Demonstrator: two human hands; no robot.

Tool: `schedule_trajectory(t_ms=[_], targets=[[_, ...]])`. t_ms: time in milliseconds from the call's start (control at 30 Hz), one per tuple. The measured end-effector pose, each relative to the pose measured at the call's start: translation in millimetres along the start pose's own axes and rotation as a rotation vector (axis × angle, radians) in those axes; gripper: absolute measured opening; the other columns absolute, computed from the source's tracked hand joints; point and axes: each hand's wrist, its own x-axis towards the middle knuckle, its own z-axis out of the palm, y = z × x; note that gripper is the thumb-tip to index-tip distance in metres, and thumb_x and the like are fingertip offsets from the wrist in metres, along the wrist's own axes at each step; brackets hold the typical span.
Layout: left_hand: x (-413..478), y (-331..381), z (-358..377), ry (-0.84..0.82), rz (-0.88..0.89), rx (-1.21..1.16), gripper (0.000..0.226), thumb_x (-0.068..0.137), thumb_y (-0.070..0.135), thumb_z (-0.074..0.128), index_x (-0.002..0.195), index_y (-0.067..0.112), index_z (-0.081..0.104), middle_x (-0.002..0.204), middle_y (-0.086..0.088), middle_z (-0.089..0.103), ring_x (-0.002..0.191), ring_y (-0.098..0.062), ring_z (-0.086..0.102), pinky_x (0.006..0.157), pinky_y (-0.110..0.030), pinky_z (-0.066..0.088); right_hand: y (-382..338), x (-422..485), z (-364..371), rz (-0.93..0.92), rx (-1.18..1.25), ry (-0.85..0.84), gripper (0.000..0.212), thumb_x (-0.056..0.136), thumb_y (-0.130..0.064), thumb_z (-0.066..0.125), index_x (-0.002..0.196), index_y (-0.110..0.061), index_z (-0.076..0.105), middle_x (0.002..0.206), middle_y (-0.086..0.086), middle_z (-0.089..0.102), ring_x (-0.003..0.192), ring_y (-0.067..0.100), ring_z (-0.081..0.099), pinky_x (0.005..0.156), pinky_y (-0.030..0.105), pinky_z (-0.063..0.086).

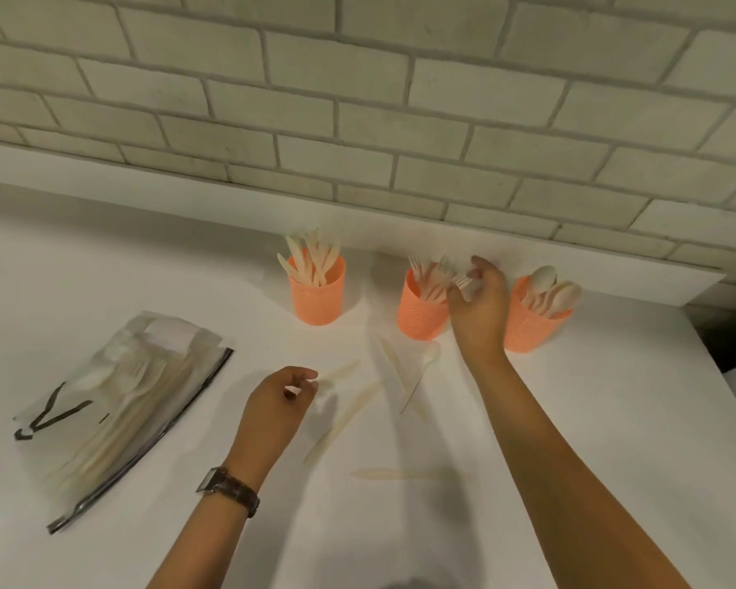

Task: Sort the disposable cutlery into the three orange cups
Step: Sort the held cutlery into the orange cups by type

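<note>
Pinched a fork (464,283) in the curled fingers (481,265) of the right hand (481,306), tines up. Held it just beside the rim of the middle orange cup (421,318), touching or apart impossible to tell through the blur. Saw more forks standing in that cup, directly left of those fingers.

Curled the left hand (279,403) loosely, thumb and forefinger tips nearly meeting. Could not tell a grip from an empty pinch there. Found a loose knife (341,371) just right of those fingertips, contact unclear.

Noted, on the white counter (570,418) between the two sets of fingers, a long knife (345,418) and a crossed knife (389,359) and spoon (417,378). Saw a lone knife (404,474) lying nearer the body than either hand.

Found the knife cup (317,295) well left of the right fingers and the spoon cup (532,329) just right of them, behind the wrist. Saw a clear cutlery bag (120,414) well left of the left fingers, and a wristwatch (230,491) below them.
</note>
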Motion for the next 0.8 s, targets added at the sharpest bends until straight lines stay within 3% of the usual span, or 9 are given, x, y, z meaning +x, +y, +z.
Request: schedule_trajectory(t_ms=[100, 200, 300, 467, 633, 733, 800], targets=[[-2, -21, 13, -0.019, -0.024, 0.244, 0.054, 0.072, 0.039, 0.074, 0.12, 0.021, 0.056, 0.125, -0.007, 0.053, 0.11, -0.024, 0.051, 0.095, -0.035, 0.043, 15, -49, -22, -0.008, -0.037, -0.095, 0.033, 0.08, -0.006, 0.067, 0.111, -0.013, 0.06, 0.098, -0.003, 0.056, 0.087, 0.015, 0.052, 0.074, 0.025, 0.042], [-8, -29, 29, -0.008, 0.05, 0.407, 0.083, 0.063, 0.052, 0.076, 0.133, 0.02, 0.044, 0.135, -0.006, 0.045, 0.125, -0.027, 0.041, 0.104, -0.041, 0.033, 42, -99, -36, 0.008, -0.16, -0.243, 0.024, 0.079, -0.009, 0.07, 0.102, -0.015, 0.065, 0.099, -0.001, 0.062, 0.082, 0.013, 0.053, 0.075, 0.026, 0.045], [-8, -34, 39, 0.031, 0.116, 0.537, 0.092, 0.06, 0.056, 0.075, 0.137, 0.021, 0.039, 0.14, -0.004, 0.042, 0.132, -0.025, 0.035, 0.108, -0.045, 0.021, 64, -138, -44, 0.059, -0.224, -0.357, 0.019, 0.078, -0.01, 0.07, 0.096, -0.015, 0.067, 0.099, 0.0, 0.065, 0.083, 0.012, 0.055, 0.078, 0.028, 0.048], [0, -35, 41, -0.012, 0.127, 0.644, 0.087, 0.071, 0.055, 0.067, 0.142, 0.021, 0.031, 0.139, 0.001, 0.042, 0.133, -0.019, 0.033, 0.11, -0.043, 0.01, 76, -163, -41, 0.108, -0.266, -0.421, 0.018, 0.082, -0.017, 0.067, 0.1, -0.018, 0.067, 0.096, -0.011, 0.059, 0.089, 0.01, 0.055, 0.083, 0.029, 0.05], [2, -32, 41, -0.043, 0.174, 0.683, 0.038, 0.085, 0.041, 0.059, 0.12, 0.025, 0.056, 0.115, 0.004, 0.062, 0.113, -0.019, 0.051, 0.095, -0.033, 0.026, 73, -153, -28, 0.108, -0.275, -0.397, 0.018, 0.083, -0.017, 0.066, 0.1, -0.016, 0.068, 0.099, -0.007, 0.063, 0.094, 0.013, 0.059, 0.084, 0.031, 0.051], [2, -28, 44, -0.085, 0.142, 0.802, 0.027, 0.091, 0.035, 0.05, 0.114, 0.023, 0.058, 0.11, 0.002, 0.062, 0.106, -0.02, 0.054, 0.086, -0.029, 0.033, 71, -142, -21, 0.128, -0.313, -0.377, 0.017, 0.084, -0.017, 0.065, 0.1, -0.014, 0.068, 0.103, -0.002, 0.065, 0.095, 0.016, 0.061, 0.084, 0.032, 0.051], [0, -27, 46, -0.071, 0.141, 0.9, 0.024, 0.088, 0.032, 0.057, 0.105, 0.016, 0.061, 0.1, -0.003, 0.063, 0.093, -0.021, 0.059, 0.073, -0.026, 0.04, 68, -132, -16, 0.131, -0.341, -0.367, 0.018, 0.085, -0.018, 0.065, 0.102, -0.013, 0.068, 0.105, 0.0, 0.066, 0.095, 0.018, 0.062, 0.083, 0.031, 0.051]])
